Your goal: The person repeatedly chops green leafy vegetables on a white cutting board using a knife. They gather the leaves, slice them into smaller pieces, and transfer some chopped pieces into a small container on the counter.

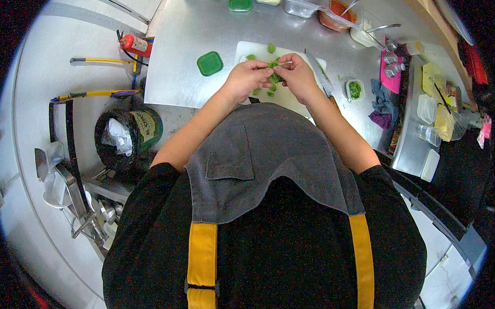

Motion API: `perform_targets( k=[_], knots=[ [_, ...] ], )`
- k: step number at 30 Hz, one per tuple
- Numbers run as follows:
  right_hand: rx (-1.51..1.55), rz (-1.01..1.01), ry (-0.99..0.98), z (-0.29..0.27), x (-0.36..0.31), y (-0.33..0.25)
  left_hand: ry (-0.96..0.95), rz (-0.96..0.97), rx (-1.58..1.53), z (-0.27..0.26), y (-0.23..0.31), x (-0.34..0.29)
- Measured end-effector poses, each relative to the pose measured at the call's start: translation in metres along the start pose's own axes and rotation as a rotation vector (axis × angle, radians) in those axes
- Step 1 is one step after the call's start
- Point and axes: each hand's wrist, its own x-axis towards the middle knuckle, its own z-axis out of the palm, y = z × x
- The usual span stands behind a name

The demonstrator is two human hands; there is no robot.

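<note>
Left hand (247, 77), right hand (298, 78) both pinching green sprig (275, 77) between fingertips. Probably light, soft, easily bruised; best pinched at base. Knife (319, 72) beside right hand.

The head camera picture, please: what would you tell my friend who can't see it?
A person's left hand and right hand hold green leaves over a white cutting board, where more leaves lie scattered. A knife lies at the board's right side; a square green lid and a small tub of chopped greens are on the metal table.
</note>
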Motion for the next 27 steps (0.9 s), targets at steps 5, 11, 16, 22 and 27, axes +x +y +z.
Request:
perform_targets(
  k=[5,11,16,22,27],
  knots=[
    [0.16,0.045,-0.098,0.0,0.003,-0.003,-0.004,0.048,0.133,-0.006,-0.001,0.005],
    [0.175,0.093,-0.052,-0.022,0.039,0.029,0.1,0.103,0.133,-0.018,-0.002,0.006],
    [-0.546,-0.137,-0.013,-0.025,0.044,0.065,0.196,0.025,0.051,-0.052,-0.006,-0.017],
    [-0.823,-0.348,0.069,-0.003,0.059,0.069,0.328,-0.021,-0.035,-0.101,-0.025,-0.053],
    [-0.9,-0.262,0.15,0.005,0.12,0.062,0.434,-0.043,-0.057,-0.119,-0.037,-0.077]
  ],
)
